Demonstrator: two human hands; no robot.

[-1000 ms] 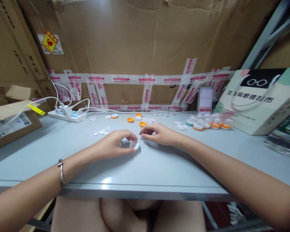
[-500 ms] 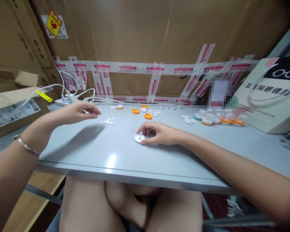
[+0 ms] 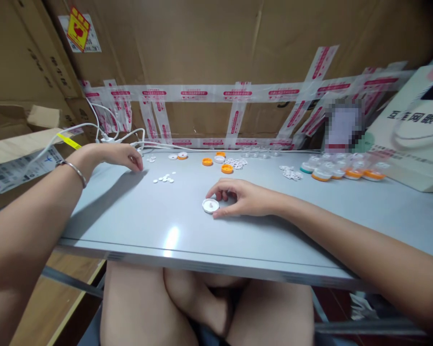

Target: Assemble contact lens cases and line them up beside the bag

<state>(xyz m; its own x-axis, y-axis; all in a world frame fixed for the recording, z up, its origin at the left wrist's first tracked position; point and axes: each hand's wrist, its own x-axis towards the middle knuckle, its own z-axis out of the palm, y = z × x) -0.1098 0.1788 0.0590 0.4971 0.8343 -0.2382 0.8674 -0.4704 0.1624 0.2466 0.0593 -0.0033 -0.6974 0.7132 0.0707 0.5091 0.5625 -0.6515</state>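
Observation:
My right hand (image 3: 240, 197) rests on the table, its thumb and fingers gripping the edge of a white round cap-like disc (image 3: 210, 205) that lies flat with a small raised bit at its centre. My left hand (image 3: 124, 156) hovers at the back left, fingers curved downward with nothing visible in them. Just right of its fingertips lie a few small white pieces (image 3: 150, 159). Several little white discs (image 3: 165, 178) are scattered nearer the table's middle. Behind them are a white ring (image 3: 172, 156) and an orange ring with a white top (image 3: 182, 155).
Orange rings (image 3: 227, 168) and a heap of white perforated pieces (image 3: 237, 164) sit at the back centre. Farther right are another white heap (image 3: 291, 173) and clear-domed parts with coloured bases (image 3: 342, 169). White cables (image 3: 159, 145) run along the large taped carton (image 3: 209, 43). A paper bag (image 3: 414, 134) stands right.
My left hand has shifted a little left, and its fingers now point further down. The right hand stays on the white disc. The whole view has turned slightly.

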